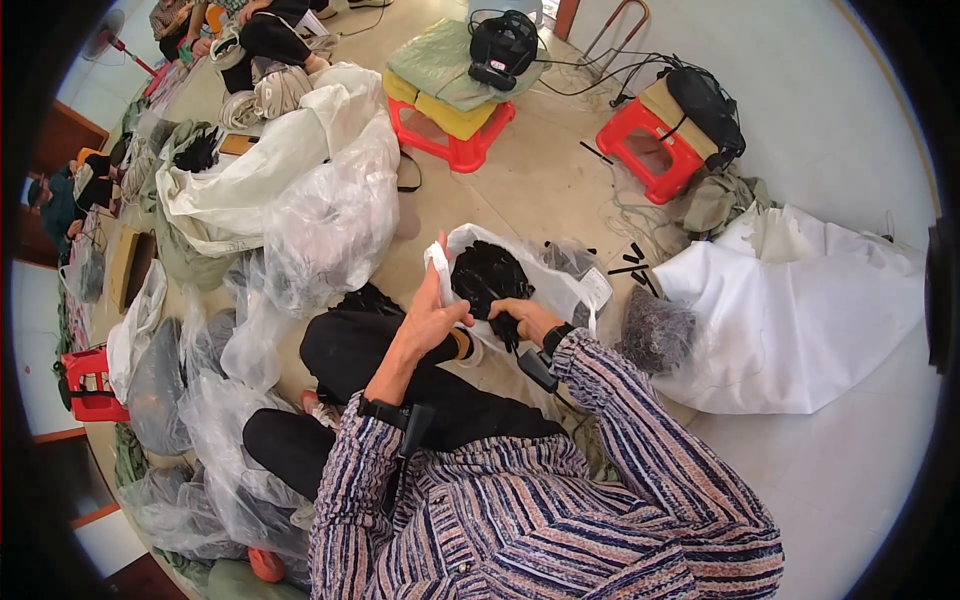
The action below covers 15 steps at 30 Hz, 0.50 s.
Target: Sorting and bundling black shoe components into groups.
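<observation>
In front of me a white plastic bag (567, 290) stands with its mouth open toward me. Thin black strips (487, 272) are bunched inside it; their exact kind is too small to make out. My left hand (428, 315) grips the bag's left rim, the thumb pointing across the opening and a finger stretched up along the outside. At the near side of the mouth, my right hand (525, 318) is closed around some of the black strips, whose ends hang below the fingers. Both wrists carry dark bands.
A clear bag of dark pieces (657, 332) and a big white sheet (800, 310) lie on the right. Red stools (465, 152) (655, 165) stand ahead, loaded with cushions and black bags. Clear plastic sacks (330, 225) crowd the left. Loose black sticks (632, 268) litter the floor. Other people sit far left.
</observation>
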Available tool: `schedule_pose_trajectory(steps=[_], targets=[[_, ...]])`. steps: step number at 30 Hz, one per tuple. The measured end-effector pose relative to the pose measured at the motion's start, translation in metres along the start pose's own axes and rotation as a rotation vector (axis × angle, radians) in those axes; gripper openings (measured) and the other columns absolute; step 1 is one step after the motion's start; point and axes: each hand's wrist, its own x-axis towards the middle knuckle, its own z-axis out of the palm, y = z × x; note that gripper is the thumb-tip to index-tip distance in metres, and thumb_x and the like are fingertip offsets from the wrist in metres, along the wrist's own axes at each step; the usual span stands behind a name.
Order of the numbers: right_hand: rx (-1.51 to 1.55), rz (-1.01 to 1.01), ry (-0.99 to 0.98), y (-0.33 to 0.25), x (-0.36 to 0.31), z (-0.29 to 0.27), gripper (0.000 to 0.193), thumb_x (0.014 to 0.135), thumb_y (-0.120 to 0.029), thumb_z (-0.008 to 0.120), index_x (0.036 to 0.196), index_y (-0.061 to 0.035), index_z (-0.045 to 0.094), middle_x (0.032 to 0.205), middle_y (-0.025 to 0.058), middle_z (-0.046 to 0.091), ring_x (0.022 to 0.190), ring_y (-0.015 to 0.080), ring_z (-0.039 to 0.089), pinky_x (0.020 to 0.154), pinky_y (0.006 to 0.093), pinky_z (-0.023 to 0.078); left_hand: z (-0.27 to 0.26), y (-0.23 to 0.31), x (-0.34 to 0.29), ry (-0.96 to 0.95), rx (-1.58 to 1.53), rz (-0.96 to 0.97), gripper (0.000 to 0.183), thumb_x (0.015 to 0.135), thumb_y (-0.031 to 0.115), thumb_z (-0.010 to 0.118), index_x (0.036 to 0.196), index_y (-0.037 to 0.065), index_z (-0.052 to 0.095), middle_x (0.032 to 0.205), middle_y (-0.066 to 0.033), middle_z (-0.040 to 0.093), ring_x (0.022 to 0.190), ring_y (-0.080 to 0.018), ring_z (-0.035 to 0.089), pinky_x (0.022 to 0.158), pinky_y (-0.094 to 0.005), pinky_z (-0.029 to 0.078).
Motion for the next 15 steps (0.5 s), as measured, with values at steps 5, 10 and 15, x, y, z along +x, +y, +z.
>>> schedule_pose_trajectory(steps=[5,10,15], targets=[[0.131,0.497,0.068,-0.066,0.057,0.024,0.03,0.057,0.005,0.057,0.088,0.0039,0.055,0.084,0.0105,0.059,0.077,0.0223,0.057,0.066,0.0276,0.045,-0.013,-0.007,-0.013,0.007,0.051,-0.014,0.092,0.068,-0.013,0.046,0.141,0.016,-0.002,0.142,-0.0229,0.008,0.077,-0.0136,0.055,0.065,-0.0271,0.048],[-0.344,0.748,0.393,-0.038,0.086,0.019,0.075,0.05,-0.013,0.071,0.111,0.0148,0.036,0.092,0.0289,0.057,0.085,0.0385,0.059,0.072,0.0367,0.049,0.0,-0.009,-0.003,-0.056,0.016,-0.066,0.091,0.069,-0.013,0.046,0.141,0.017,-0.001,0.142,-0.0223,0.008,0.077,-0.0135,0.054,0.067,-0.0272,0.048],[-0.498,0.839,0.354,0.041,0.062,0.025,0.115,0.051,-0.024,0.08,0.13,0.011,0.004,0.131,0.0362,0.021,0.124,0.0402,0.027,0.104,0.0328,0.023,-0.002,-0.012,-0.003,-0.035,0.023,-0.067,0.089,0.073,-0.013,0.047,0.141,0.017,-0.002,0.142,-0.0223,0.01,0.083,-0.0147,0.054,0.073,-0.0276,0.047]])
